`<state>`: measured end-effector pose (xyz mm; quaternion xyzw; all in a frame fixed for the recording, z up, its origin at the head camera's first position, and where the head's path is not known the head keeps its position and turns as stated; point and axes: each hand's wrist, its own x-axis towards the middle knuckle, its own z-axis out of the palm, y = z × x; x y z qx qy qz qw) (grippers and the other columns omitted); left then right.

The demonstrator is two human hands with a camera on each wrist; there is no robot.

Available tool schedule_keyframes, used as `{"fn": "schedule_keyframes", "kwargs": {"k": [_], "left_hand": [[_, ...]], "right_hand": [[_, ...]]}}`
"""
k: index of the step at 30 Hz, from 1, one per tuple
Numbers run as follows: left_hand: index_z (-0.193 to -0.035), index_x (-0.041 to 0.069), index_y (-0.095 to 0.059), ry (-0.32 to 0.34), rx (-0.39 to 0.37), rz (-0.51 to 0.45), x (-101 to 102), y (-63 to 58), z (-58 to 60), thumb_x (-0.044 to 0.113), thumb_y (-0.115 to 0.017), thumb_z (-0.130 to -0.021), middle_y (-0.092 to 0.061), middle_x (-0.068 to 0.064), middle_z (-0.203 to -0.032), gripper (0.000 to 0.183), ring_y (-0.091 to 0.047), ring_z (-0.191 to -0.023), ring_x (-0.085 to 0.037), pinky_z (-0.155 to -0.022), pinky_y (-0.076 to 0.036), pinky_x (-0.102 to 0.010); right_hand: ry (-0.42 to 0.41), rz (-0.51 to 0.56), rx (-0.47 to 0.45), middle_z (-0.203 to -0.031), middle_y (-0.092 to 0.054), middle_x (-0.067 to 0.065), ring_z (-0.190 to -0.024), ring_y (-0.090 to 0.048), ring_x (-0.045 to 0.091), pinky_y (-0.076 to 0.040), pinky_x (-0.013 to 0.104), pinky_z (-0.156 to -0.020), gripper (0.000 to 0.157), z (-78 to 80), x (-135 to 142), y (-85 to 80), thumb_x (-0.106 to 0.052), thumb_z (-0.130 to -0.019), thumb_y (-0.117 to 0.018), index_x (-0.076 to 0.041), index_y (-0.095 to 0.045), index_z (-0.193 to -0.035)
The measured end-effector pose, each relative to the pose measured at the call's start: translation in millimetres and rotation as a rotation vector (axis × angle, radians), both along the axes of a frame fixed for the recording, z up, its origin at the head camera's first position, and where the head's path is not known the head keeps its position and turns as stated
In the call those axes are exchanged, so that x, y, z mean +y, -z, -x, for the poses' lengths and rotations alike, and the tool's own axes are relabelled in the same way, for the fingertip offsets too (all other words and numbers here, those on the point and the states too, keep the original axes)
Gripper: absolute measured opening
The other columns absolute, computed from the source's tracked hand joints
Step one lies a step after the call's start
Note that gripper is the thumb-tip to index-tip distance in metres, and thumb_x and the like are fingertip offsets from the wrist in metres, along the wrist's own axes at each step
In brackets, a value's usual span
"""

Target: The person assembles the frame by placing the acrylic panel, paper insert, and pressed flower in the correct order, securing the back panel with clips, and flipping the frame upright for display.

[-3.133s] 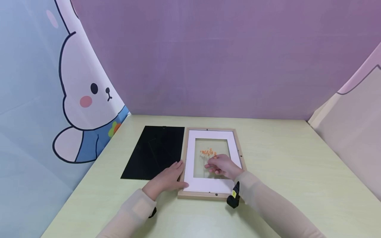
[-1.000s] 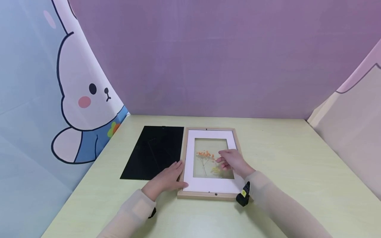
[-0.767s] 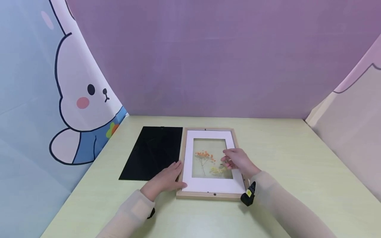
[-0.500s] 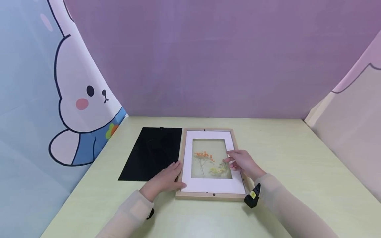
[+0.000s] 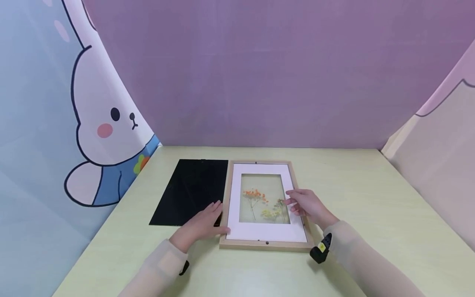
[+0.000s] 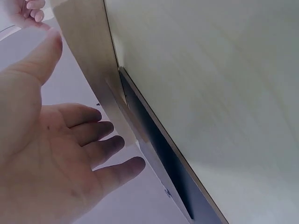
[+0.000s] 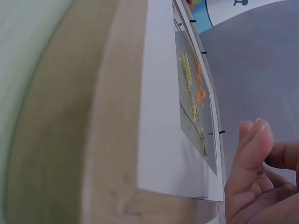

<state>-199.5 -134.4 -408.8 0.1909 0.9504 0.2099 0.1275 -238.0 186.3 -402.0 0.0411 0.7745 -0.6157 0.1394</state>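
Note:
A light wooden picture frame (image 5: 264, 246) lies flat with a white mat (image 5: 256, 232) in it. Inside the mat's window are a dried orange flower sprig (image 5: 254, 194), a yellow sprig (image 5: 272, 213) and a small greenish sprig (image 5: 281, 203). My left hand (image 5: 200, 225) is at the frame's left side, fingers extended, its thumb reaching over the near left corner. My right hand (image 5: 306, 205) hovers over the frame's right side, fingers loosely bent and empty; the right wrist view shows the thumb (image 7: 261, 147) close to the fingers above the mat.
A black backing board (image 5: 193, 189) lies left of the frame, close along its edge. Both are on a pale green tabletop (image 5: 363, 198). A purple backdrop (image 5: 267, 74) rises behind the table, with a rabbit-printed cloth (image 5: 107, 99) at the left.
My right hand has moved right from the window to the frame's right side, uncovering the yellow and greenish sprigs. My left hand has just shifted slightly left along the frame's edge.

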Motion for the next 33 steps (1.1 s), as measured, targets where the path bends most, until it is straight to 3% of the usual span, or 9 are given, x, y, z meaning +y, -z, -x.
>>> {"fn": "schedule_keyframes", "kwargs": {"k": [21,33], "left_hand": [[-0.142,-0.005,-0.025,-0.104,0.029,-0.014,-36.9,-0.6,6.9,0.044,-0.059,-0.087,-0.017,-0.018,-0.149,0.081,-0.012,-0.136,-0.034,-0.106,-0.016,-0.048],[-0.142,-0.008,-0.021,-0.172,0.03,0.007,-61.8,-8.1,10.2,0.045,-0.056,-0.089,-0.015,-0.025,-0.148,0.083,-0.01,-0.135,-0.039,-0.105,-0.015,-0.054]], "right_hand": [[0.037,-0.019,0.012,-0.086,-0.063,0.012,-0.058,-0.052,0.011,-0.045,0.02,-0.051,0.041,-2.2,17.2,5.2,-0.015,-0.097,-0.044,0.01,-0.042,-0.129],[0.057,-0.076,0.045,-0.084,-0.062,0.012,-0.058,-0.054,0.012,-0.048,0.022,-0.051,0.039,-1.5,27.4,8.2,-0.013,-0.096,-0.044,0.01,-0.044,-0.128]]}}
